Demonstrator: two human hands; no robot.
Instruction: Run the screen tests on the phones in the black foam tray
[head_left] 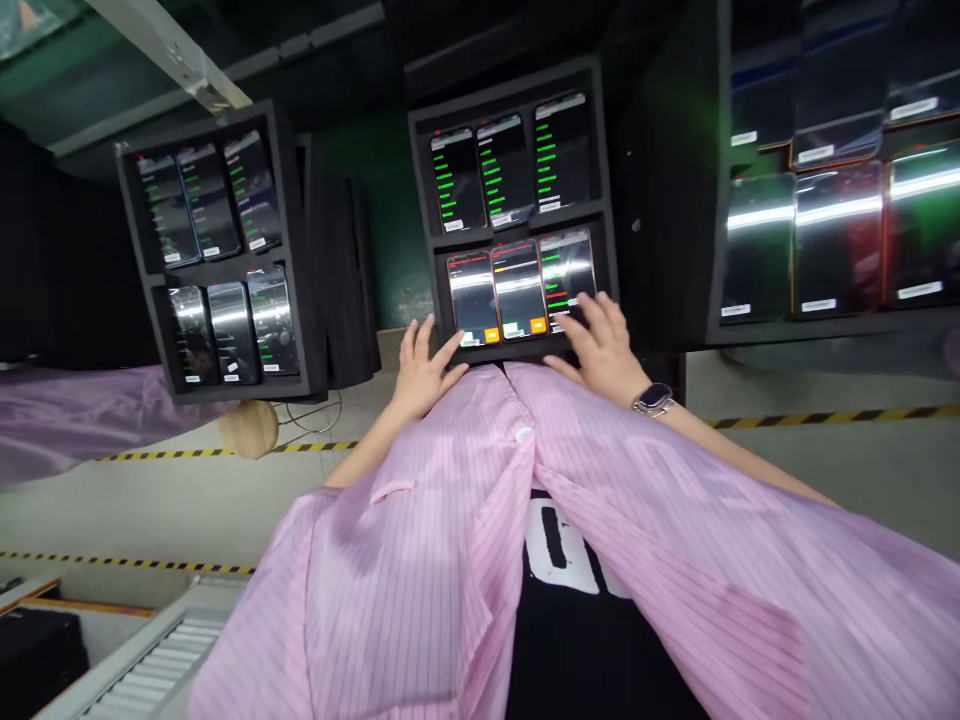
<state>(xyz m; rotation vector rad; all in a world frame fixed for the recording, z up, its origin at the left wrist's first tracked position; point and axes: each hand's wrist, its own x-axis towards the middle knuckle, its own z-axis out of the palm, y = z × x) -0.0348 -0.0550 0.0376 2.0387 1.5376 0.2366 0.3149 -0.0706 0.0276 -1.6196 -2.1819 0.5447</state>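
Observation:
In front of me a black foam tray [516,222] holds two rows of smartphones with lit screens. My left hand [424,372] is at the tray's near left corner, fingers spread, its index fingertip by the lower edge of the near-left phone [472,290]. Beside that one lies the near-middle phone [519,285], which also shows an orange button. Over the lower part of the near-right phone [568,262] are the spread fingers of my right hand [604,350]; whether they touch the glass I cannot tell. That phone lists green and red lines. Neither hand holds anything.
To the left, a second foam tray [214,268] of phones sits on a stack of dark trays. A larger tray [712,200] of phones stands at the right. Another person's sleeve [90,420] reaches in at far left, near a round wooden stool [249,428].

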